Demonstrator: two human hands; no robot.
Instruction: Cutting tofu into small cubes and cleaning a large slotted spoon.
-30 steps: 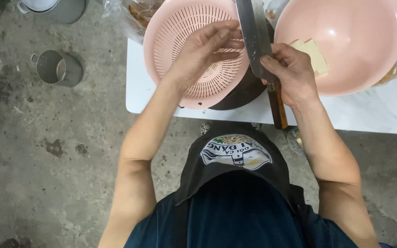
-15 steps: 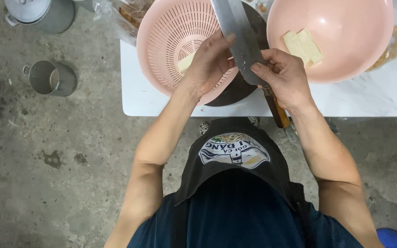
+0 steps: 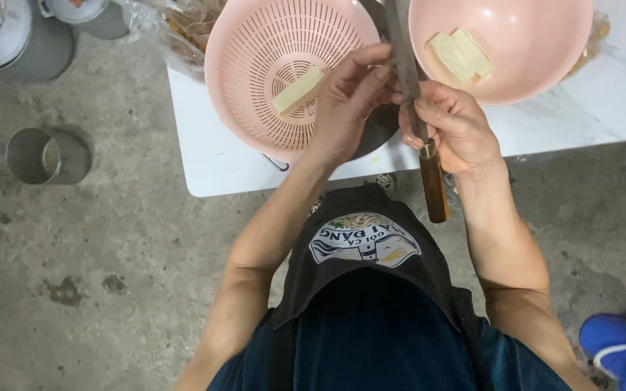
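My right hand (image 3: pixel 449 127) grips a large cleaver (image 3: pixel 407 65) near where the blade meets the brown wooden handle (image 3: pixel 434 185), blade pointing away from me. My left hand (image 3: pixel 349 101) hovers beside the blade with fingertips at its flat side, holding nothing that I can see. A pink perforated colander (image 3: pixel 284 65) on the white table (image 3: pixel 211 156) holds one pale yellow rectangular slice (image 3: pixel 298 90). A pink bowl (image 3: pixel 537 51) to the right holds two or three similar pale slices (image 3: pixel 461 54).
A dark pan (image 3: pixel 374 130) sits under the colander. A clear bag of brownish food (image 3: pixel 182 25) lies at the table's far left. On the concrete floor stand a metal cup (image 3: pixel 38 156) and metal pots (image 3: pixel 9 40). A blue shoe (image 3: pixel 621 347) is at lower right.
The pale slice that was under my left hand now lies free in the colander. My left hand has drawn back to the cleaver blade. The view shifted slightly.
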